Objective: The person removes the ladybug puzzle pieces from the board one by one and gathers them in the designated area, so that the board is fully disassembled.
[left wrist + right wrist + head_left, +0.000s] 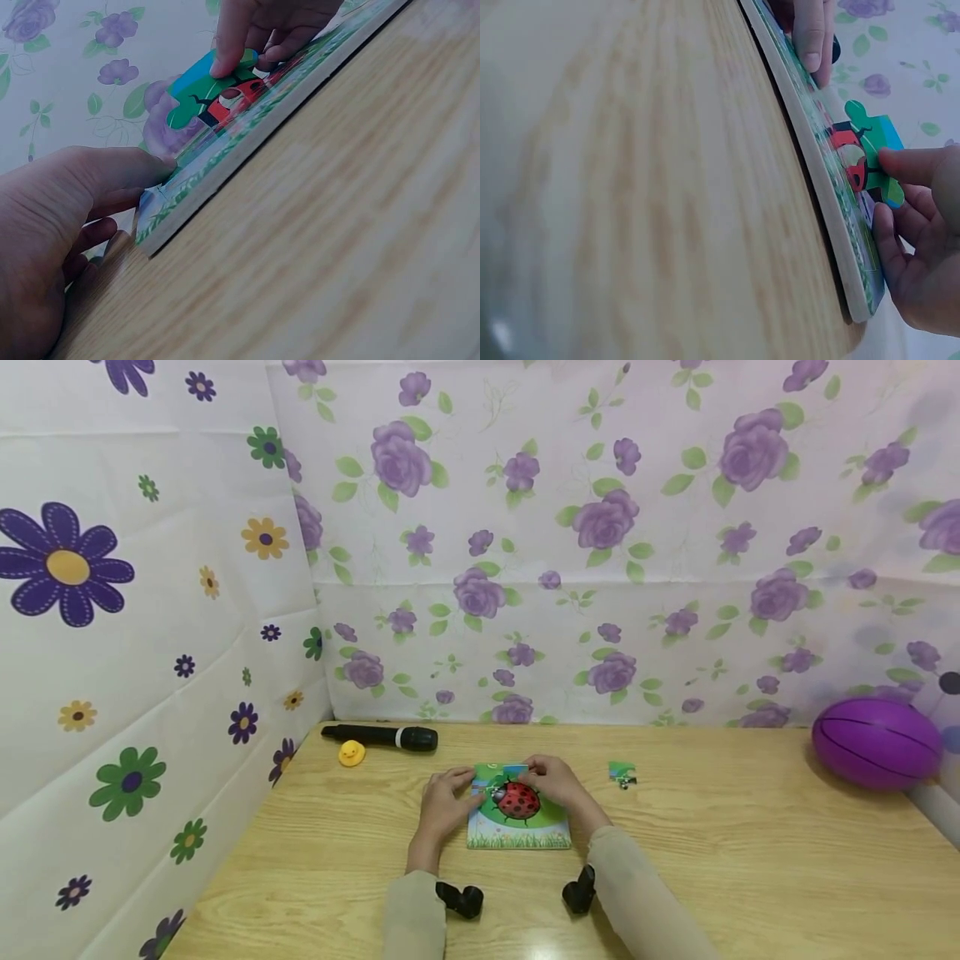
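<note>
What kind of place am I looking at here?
Probably an indoor play or filming corner, though I can't be sure: flower-printed sheets hang behind a wood-grain table, where a ladybug puzzle lies under someone's hands.

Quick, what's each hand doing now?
Left hand: holding the edge of the flat, colourful ladybird puzzle board.
Right hand: pinching a green, red and blue jigsaw piece.

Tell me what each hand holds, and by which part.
The right hand pinches a puzzle piece by its green-and-blue side. The left hand holds the puzzle board at its left edge.
</note>
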{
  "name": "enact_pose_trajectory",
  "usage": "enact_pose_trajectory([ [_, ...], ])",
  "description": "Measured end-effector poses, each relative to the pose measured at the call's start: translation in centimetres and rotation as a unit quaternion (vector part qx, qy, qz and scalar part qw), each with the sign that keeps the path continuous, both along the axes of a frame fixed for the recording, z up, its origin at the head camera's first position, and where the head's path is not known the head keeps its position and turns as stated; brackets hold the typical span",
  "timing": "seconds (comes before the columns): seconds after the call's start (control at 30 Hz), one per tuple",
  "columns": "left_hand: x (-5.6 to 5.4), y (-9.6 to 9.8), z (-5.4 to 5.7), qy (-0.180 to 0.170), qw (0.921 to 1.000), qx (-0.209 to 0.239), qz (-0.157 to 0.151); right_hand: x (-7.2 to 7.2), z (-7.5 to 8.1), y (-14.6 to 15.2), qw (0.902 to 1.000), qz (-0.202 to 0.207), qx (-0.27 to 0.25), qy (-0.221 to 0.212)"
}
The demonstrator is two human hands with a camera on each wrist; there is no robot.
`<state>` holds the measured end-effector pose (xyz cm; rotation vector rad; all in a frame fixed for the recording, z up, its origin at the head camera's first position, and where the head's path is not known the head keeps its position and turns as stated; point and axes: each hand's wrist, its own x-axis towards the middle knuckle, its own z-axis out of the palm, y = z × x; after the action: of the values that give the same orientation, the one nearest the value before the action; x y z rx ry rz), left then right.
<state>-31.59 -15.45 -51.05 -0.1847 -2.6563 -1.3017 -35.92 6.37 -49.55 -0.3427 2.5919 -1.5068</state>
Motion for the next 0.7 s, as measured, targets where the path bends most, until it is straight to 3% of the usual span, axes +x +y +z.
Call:
enact_pose_trajectory([
  [0.4,0.0,-0.1,-0.2,0.001,1.0,-0.002,0.003,0.1,0.5,0.0,0.9971,0.057,0.05,0.007],
  [0.7,0.0,0.1,0.0,0.002,1.0,-0.001,0.0,0.3,1.1,0.1,0.9959,0.066,0.061,0.013],
])
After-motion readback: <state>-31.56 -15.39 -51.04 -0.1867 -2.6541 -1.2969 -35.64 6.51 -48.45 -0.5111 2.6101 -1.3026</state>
